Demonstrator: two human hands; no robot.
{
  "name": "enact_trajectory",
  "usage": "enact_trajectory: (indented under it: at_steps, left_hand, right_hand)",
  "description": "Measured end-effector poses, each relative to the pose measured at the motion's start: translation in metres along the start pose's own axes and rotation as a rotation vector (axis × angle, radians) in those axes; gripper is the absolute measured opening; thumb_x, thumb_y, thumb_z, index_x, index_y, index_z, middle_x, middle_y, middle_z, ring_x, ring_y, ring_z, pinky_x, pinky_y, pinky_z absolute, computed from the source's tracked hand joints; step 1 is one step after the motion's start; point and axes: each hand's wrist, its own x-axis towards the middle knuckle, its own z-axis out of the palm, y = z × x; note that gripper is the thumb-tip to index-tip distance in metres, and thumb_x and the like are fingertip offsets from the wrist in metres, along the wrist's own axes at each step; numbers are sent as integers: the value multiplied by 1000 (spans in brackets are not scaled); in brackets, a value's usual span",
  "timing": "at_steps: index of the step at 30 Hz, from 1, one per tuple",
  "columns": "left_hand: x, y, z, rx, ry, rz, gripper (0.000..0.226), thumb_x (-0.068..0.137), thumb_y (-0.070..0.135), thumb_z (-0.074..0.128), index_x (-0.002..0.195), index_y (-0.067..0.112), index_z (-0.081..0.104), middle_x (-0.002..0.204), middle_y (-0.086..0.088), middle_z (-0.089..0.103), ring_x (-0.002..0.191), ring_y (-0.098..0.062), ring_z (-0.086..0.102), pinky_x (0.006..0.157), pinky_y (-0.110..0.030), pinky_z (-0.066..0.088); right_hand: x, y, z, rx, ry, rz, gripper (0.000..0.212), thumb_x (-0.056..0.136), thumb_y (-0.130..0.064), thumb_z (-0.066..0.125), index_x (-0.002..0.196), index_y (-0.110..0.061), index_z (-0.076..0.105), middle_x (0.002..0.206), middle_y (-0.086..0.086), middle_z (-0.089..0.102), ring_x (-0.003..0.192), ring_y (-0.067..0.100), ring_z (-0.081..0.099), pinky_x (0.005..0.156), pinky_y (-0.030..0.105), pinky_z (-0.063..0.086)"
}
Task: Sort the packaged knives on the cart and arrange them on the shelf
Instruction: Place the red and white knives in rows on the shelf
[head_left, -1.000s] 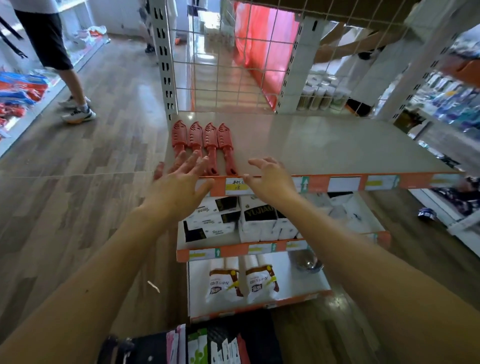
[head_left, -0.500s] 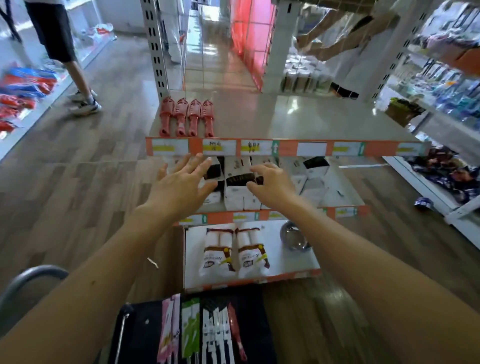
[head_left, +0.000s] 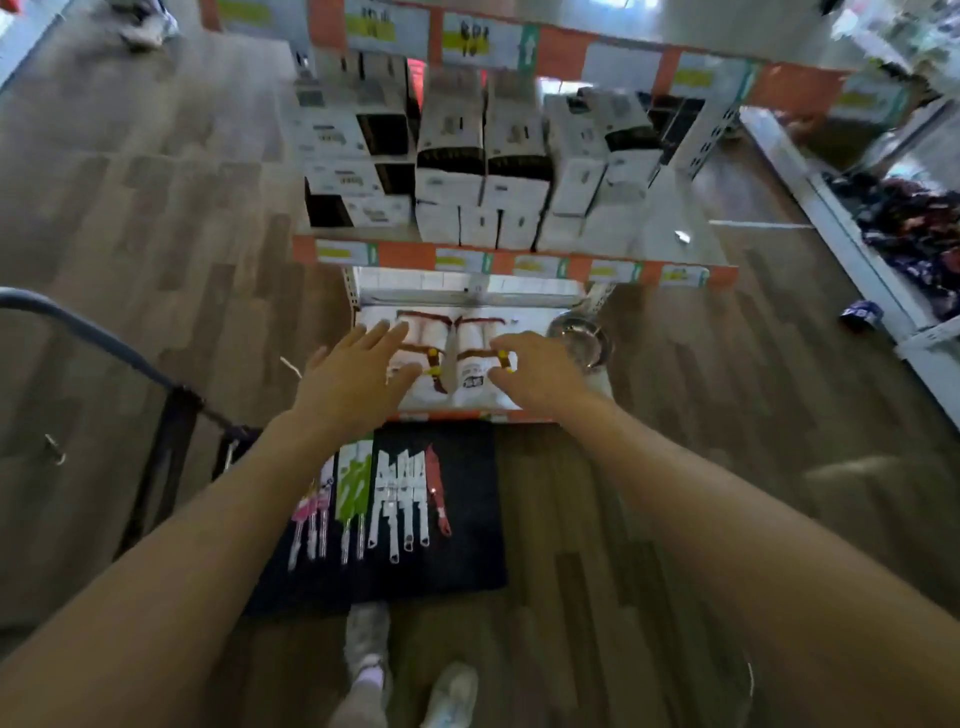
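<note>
This is a retail shop. A tiered display shelf (head_left: 405, 255) runs across the far side, its front edges trimmed in orange strips carrying price labels (head_left: 343, 254). Black-and-white boxes (head_left: 449, 150) of stock are stacked in rows on it. Near, a dark cart (head_left: 467, 519) carries packaged knives (head_left: 395, 499) laid side by side. A second low rack (head_left: 852, 249) of goods stands at the right on wood-look floor (head_left: 156, 208).
</note>
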Motion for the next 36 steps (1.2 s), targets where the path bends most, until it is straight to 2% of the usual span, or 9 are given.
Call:
enact_trajectory:
  at_steps: [6, 9, 13, 17, 24, 27, 30, 33, 36]
  left_hand:
    - [9, -38, 77, -88, -53, -61, 56, 97, 36, 37, 148, 18, 22, 154, -8, 25, 143, -25, 21, 113, -49, 26]
    - [21, -56, 129, -88, -87, -91, 57, 96, 35, 40, 147, 16, 23, 155, -8, 24, 142, -26, 24, 114, -49, 24]
    - [45, -74, 197, -103, -173, -95, 56, 98, 34, 37, 148, 20, 18, 158, -1, 14, 145, -22, 15, 115, -40, 19]
    - [70, -100, 276, -98, -196, -90, 55, 98, 32, 39, 147, 17, 21, 156, -5, 22, 143, -24, 23, 114, -40, 22]
    - [98, -152, 432, 133, -243, -119, 50, 96, 42, 35, 141, 19, 36, 147, -2, 40, 140, -27, 26, 113, -43, 18]
    - [107, -159, 487, 153, -248, -161, 48, 94, 46, 38, 132, 17, 45, 138, -5, 51, 133, -28, 35, 105, -42, 28]
    - [119, -160, 533, 86, -229, -165, 51, 93, 47, 41, 129, 12, 45, 126, -9, 57, 118, -30, 48, 88, -41, 42]
    - [136, -156, 567, -72, -191, -202, 48, 90, 45, 50, 122, 9, 47, 119, -11, 57, 109, -30, 54, 79, -40, 45]
    - [150, -151, 587, -104, -156, -216, 43, 87, 38, 59, 113, 6, 47, 112, -12, 57, 102, -30, 56, 71, -34, 41]
  right_hand:
    - [10, 44, 78, 34, -97, 108, 45, 93, -21, 53, 137, -15, 46, 138, 8, 49, 125, 23, 47, 100, 32, 40]
    - [24, 69, 133, 52, -148, 169, 47, 93, -21, 55, 138, -17, 44, 141, 5, 45, 126, 22, 47, 101, 35, 43]
    - [52, 101, 206, 36, -210, 210, 46, 94, -21, 53, 139, -19, 43, 141, 3, 43, 124, 21, 47, 98, 34, 45]
    - [82, 131, 288, -6, -231, 237, 42, 94, -22, 52, 135, -18, 47, 135, 3, 48, 119, 21, 50, 91, 32, 46]
    - [126, 191, 424, -14, -236, 254, 30, 95, -23, 49, 123, -14, 55, 121, 5, 54, 105, 21, 55, 75, 27, 41]
    - [142, 215, 468, -23, -214, 273, 33, 97, -29, 46, 125, -13, 52, 122, 5, 54, 102, 22, 54, 75, 30, 40]
    - [158, 235, 505, -5, -183, 309, 37, 94, -32, 51, 126, -12, 49, 121, 5, 53, 96, 18, 52, 74, 30, 41]
    - [172, 248, 532, 0, -172, 337, 43, 92, -33, 55, 128, -11, 46, 125, 5, 51, 111, 23, 52, 81, 34, 44]
    - [179, 256, 552, 19, -161, 333, 42, 91, -32, 57, 126, -11, 46, 122, 6, 51, 112, 25, 51, 87, 38, 47]
